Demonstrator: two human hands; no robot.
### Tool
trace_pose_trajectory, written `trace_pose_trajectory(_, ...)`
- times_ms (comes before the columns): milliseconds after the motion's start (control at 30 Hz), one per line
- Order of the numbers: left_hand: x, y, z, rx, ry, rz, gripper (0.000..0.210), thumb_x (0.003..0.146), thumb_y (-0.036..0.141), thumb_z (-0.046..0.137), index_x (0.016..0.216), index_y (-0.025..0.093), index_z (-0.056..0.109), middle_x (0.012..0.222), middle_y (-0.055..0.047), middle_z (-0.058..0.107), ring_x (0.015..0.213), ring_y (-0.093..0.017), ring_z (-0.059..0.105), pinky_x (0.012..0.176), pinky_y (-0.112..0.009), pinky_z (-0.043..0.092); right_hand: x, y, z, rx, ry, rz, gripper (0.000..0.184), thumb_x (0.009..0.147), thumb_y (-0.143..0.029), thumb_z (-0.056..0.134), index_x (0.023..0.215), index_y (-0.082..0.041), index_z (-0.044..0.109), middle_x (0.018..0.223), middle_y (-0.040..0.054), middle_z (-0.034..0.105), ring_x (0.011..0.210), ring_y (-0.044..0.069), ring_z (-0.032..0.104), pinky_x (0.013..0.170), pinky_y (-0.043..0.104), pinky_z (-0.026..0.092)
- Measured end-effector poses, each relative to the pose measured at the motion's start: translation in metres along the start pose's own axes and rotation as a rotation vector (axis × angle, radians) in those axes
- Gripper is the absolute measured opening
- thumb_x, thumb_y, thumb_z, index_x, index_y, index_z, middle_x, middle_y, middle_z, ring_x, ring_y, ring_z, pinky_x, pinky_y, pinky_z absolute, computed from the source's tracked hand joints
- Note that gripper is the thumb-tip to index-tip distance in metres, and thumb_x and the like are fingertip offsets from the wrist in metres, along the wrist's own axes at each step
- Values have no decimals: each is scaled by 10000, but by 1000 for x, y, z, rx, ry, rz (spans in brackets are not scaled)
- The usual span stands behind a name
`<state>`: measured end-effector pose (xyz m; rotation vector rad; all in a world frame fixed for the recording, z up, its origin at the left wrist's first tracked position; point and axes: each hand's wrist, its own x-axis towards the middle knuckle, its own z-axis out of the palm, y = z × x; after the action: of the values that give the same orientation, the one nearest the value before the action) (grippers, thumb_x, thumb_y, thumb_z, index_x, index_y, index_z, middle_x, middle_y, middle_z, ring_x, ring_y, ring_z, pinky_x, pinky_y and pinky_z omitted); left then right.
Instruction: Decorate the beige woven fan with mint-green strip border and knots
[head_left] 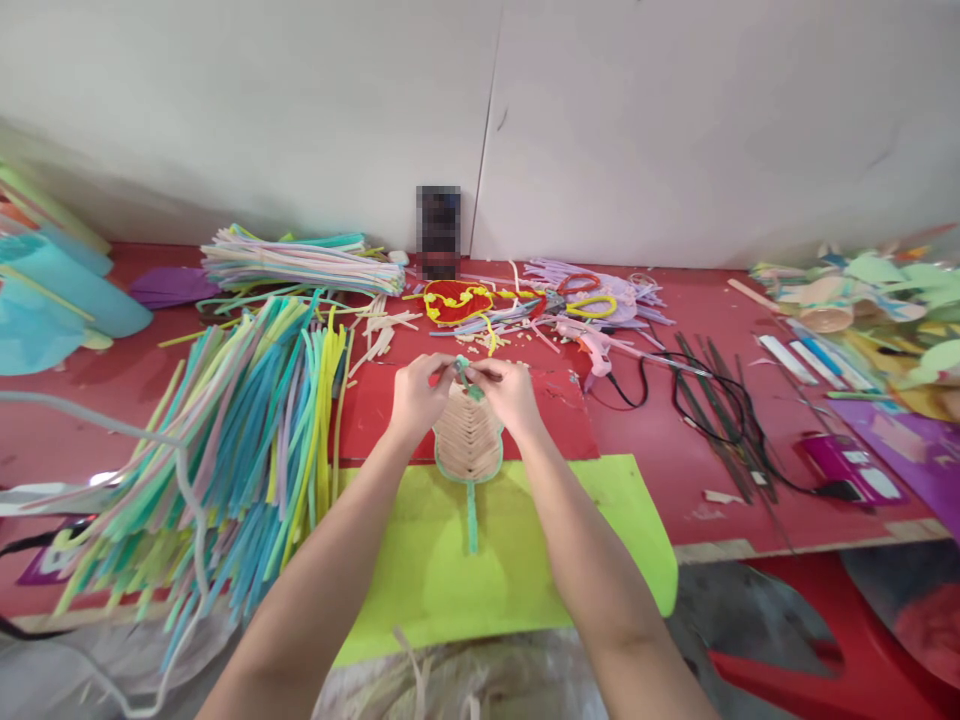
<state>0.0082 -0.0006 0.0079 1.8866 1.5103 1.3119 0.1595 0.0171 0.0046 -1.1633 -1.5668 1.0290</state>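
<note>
A beige fan-shaped piece [469, 440] with a mint-green edge and a green stem [472, 520] lies in front of me, its stem pointing toward me. At its top end, my left hand [421, 395] pinches a small green piece that looks like pipe cleaner [463, 364]. My right hand [510, 392] comes in from the other side, its fingertips closed at the same green piece. The fingers partly cover it, so its exact shape and whether it is joined to the fan are hard to make out.
A lime-green sheet [495, 590] and a red board [555, 420] lie beneath the work. At left spreads a big bundle of pipe cleaners [247, 440]. Behind are yellow-handled scissors [592, 306] and a pink glue gun [595, 347]; its black cord [742, 400] loops right.
</note>
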Motion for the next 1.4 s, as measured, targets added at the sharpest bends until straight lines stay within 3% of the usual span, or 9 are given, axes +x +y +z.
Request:
trace_pose_trajectory(233,-3,0,5,98,62,2,160,840,230,514,872,207,669,827,-44,681,790,-172,606,764,-290,462,-8,-10,10,-121,114,-28,198,808,-357,585,785,-205,711,733,37,709,683,178,630,681,286,472)
trace_pose_trajectory(333,0,-4,4,-77,46,-71,158,840,249,516,870,194,661,842,-38,688,796,-160,624,773,-282,478,-7,-10,6,-74,73,-6,218,809,-383,589,841,-210,718,807,44,721,749,190,646,724,298,486)
trace_pose_trajectory(467,5,-10,4,-334,-30,-185,163,822,288,546,840,170,657,824,-36,694,780,-151,644,761,-271,497,-2,-5,-3,155,-44,144,274,771,-439,631,908,-217,715,911,51,720,845,209,661,725,328,535)
trace_pose_trajectory(567,6,-12,6,-371,18,-216,170,802,313,580,845,171,663,840,-35,693,802,-150,636,775,-269,494,-1,0,-5,315,-127,255,318,685,-421,724,916,-203,709,892,57,713,837,208,665,700,341,569)
trace_pose_trajectory(800,7,-12,8,-613,34,-355,380,860,475,470,822,152,667,764,-49,688,707,-147,637,749,-300,521,0,2,-1,328,-95,262,332,658,-457,732,826,-171,713,754,40,689,679,155,647,713,347,577)
trace_pose_trajectory(1100,7,-11,3,-386,-5,-252,276,793,422,604,873,169,681,839,-48,698,771,-153,626,731,-266,493,1,2,-4,299,-70,233,325,654,-444,735,838,-176,714,728,30,680,687,152,647,700,325,590)
trace_pose_trajectory(1400,6,-7,3,-445,-33,-267,274,793,416,608,848,157,674,812,-48,695,747,-147,626,716,-264,494,2,-2,-8,187,-35,128,329,667,-452,722,875,-196,714,827,18,675,645,127,630,631,291,594)
